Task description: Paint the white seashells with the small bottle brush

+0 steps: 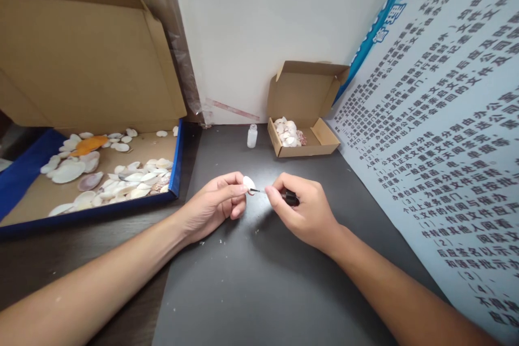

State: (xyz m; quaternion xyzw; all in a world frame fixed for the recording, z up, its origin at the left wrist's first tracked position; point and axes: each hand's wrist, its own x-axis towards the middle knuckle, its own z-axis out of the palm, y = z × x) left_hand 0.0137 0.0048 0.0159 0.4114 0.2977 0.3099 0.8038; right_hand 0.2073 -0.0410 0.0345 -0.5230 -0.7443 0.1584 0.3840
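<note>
Between thumb and fingers, my left hand (221,199) pinches a small white shell (248,183) above the dark mat. My right hand (306,208) grips a black-capped brush (291,198), and its thin dark tip reaches to the shell's lower edge. Beyond the hands, a small bottle (252,136) with whitish contents stands upright, its neck uncapped. Whether the brush tip touches the shell or sits just in front of it is hard to tell.
A blue-edged box (175,167) on the left holds many loose shells and an orange one (90,145). At the back, a small open cardboard box (324,138) contains white shells. A printed sheet (446,135) rises along the right; a white wall panel (259,38) stands behind.
</note>
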